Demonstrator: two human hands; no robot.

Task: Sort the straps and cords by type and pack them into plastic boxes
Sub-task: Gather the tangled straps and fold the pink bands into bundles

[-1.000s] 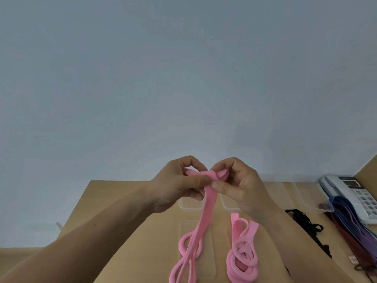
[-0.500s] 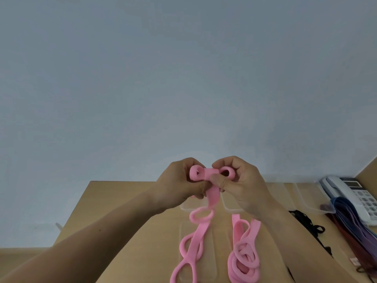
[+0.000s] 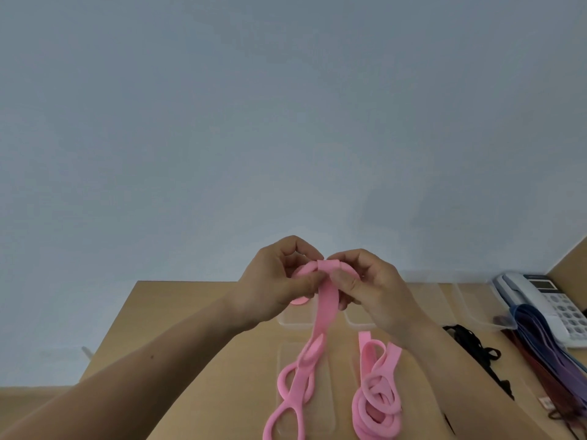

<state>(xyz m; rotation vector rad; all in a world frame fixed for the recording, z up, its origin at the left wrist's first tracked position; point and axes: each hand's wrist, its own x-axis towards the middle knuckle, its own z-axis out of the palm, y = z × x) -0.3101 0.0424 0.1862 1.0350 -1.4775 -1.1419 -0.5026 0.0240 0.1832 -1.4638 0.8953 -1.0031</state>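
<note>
Left hand (image 3: 276,287) and right hand (image 3: 371,287) both pinch the pink strap (image 3: 327,300) above the table (image 3: 190,312). Versus half a second ago, we see its two top loops folded flat between the thumbs. Clear boxes (image 3: 473,309) behind: we can't read contents; second pink strap (image 3: 378,404) lies coiled nearer us.

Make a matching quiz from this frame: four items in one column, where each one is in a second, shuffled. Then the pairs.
1 looped pink strap
2 coiled pink strap
3 black cord
4 phone

a far right of the desk, partly under blue-purple straps
b pinched by left hand and right hand, hanging down
c heaped on the desk below the right hand
d on the desk, right of the right forearm

Pairs: 1-b, 2-c, 3-d, 4-a
</note>
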